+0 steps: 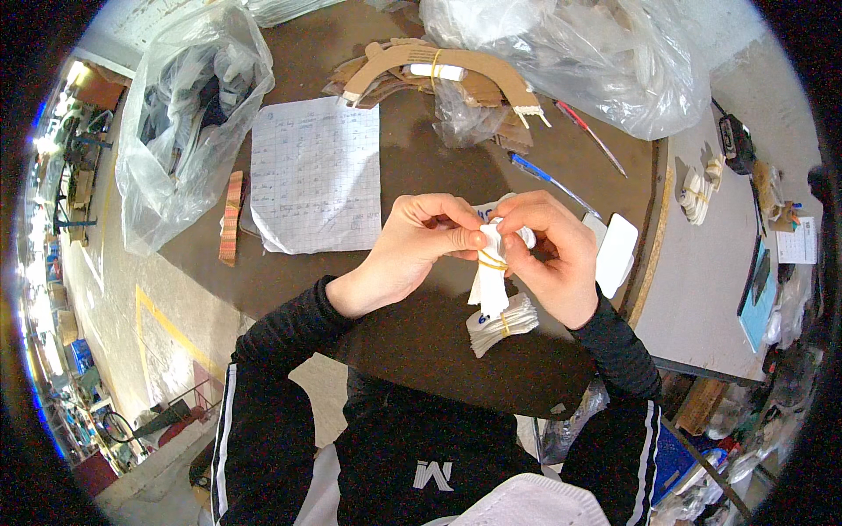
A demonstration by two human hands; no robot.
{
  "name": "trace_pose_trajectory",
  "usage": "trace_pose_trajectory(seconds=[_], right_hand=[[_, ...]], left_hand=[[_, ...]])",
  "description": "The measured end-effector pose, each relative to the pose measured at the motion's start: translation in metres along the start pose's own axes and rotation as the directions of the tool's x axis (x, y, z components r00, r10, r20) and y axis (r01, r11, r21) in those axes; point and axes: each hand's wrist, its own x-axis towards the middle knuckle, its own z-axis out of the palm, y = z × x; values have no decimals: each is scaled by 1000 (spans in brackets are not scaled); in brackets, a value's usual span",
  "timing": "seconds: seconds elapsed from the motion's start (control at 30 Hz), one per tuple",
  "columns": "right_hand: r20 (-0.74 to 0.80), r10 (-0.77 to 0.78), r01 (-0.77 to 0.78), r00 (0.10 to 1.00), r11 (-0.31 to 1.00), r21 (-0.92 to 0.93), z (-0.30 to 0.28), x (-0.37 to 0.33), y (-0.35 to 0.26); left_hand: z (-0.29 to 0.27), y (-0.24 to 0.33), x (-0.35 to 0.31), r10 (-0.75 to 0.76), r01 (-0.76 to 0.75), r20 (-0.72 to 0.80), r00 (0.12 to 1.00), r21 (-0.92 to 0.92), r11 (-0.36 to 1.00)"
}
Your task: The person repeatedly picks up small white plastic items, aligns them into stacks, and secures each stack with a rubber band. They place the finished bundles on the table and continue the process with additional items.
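Note:
Both hands meet over the brown table at a bundle of white strips (488, 287), which look like fabric labels. My left hand (405, 248) is closed, with thumb and forefinger pinching the bundle's upper part. From the other side my right hand (559, 254) grips the same bundle with bent fingers. A yellow rubber band (493, 261) loops around the strips between the hands. Just below, a second bundle of white strips (509, 326) lies on the table, also banded in yellow. My fingers hide part of the upper bundle.
A handwritten grid sheet (316, 175) lies left. Beyond are curved cardboard pieces (395, 61), a blue pen (553, 182) and a red pen (592, 138). Plastic bags (193, 131) flank the table. White cards (617, 250) lie right, near a grey side table (702, 280) with more strips (695, 196).

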Motion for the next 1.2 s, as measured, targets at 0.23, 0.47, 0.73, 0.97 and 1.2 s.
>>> trace_pose_trajectory(seconds=[0.23,0.47,0.73,0.97,1.2], right_hand=[[25,22,-23,999,997,67,-3,1,0],[-259,163,-119,952,977,177,10,-1,4],[-161,-295,185,942,855,-485,2,0,2],[-64,-358,241,932,740,-627,-2,2,4],[-22,-283,238,959,845,-479,3,6,6]], left_hand=[[2,3,0,-14,14,2,1000,21,1000],[16,7,-4,-4,-6,56,998,185,983],[12,16,-2,-101,86,32,994,316,945],[11,10,-6,-67,31,97,993,340,940],[5,14,-1,60,-26,-39,997,586,810]])
